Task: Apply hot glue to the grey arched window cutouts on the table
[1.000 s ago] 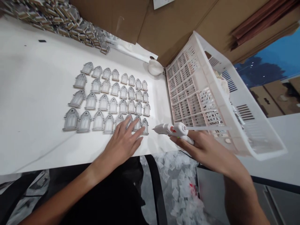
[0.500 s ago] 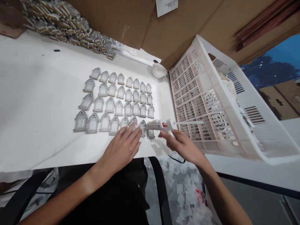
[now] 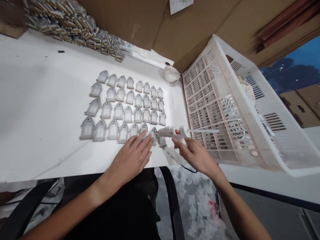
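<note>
Holding the glue gun (image 3: 172, 132) at an arched piece (image 3: 154, 142), left fingers close by

Arched pieces lie flat in four rows on the table (image 3: 50, 100). The nozzle (image 3: 158, 133) points left, on or just above the second piece from the right in the near row; can't tell if it touches.

What could go wrong, my read:
- Burn: your left hand (image 3: 132, 156) has its fingertips just beside the nozzle. A small slip left, or glue running off the edge, could reach them. Whether the tip is hot doesn't show.
- Skew: pieces look light and sit tight in that row, so a nudge from nozzle or fingers could shove one into its neighbour.
- Snag: the glue stick (image 3: 203, 131) juts right and overlaps the white crate (image 3: 243, 124) in view; contact unclear. Swinging right could knock it. The cord (image 3: 189, 170) by the near table edge could tug too.

Grip: right hand (image 3: 196, 156) is wrapped around the glue gun; trigger squeeze hidden. Left is flat, fingers stretched out and together, holding nothing, tips on or over near-row pieces left of the nozzle. Pressure: can't tell.
</note>
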The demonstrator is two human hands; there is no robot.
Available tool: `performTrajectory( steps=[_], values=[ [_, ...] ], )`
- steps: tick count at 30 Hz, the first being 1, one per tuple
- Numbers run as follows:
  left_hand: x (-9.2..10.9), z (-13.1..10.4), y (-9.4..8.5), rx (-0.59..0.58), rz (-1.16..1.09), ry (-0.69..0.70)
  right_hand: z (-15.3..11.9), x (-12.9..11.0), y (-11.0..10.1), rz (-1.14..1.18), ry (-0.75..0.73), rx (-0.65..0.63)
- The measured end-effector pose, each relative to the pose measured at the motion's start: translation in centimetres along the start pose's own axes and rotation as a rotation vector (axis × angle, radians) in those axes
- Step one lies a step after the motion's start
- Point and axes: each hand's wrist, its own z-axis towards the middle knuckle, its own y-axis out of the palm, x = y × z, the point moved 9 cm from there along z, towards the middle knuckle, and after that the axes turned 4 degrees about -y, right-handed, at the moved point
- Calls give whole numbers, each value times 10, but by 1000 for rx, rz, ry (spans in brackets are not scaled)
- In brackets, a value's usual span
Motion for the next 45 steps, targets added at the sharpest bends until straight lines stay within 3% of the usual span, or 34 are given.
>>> performTrajectory(
  steps=[8, 17, 20, 25, 32, 39, 45],
  values=[
    [0, 0, 0, -2, 6, 1, 10, -18, -18, -109, -49, -58],
    [3, 2, -3, 38, 16, 20, 25, -61, -30, -330, -156, -207],
    [5, 3, -6, 66, 21, 23, 26, -65, -38, -364, -157, -222],
    [10, 4, -6, 142, 47, 37, 12, -44, -52, -262, -110, -188],
    [2, 13, -8, 245, -27, -4, -12, -3, -32, 50, 18, -238],
    [-14, 21, -9, 158, -173, -49, -15, 11, -21, 123, 83, -209],
    [-23, 20, -8, 127, -195, -110, -13, 10, -18, 134, 48, -183]
  ],
)
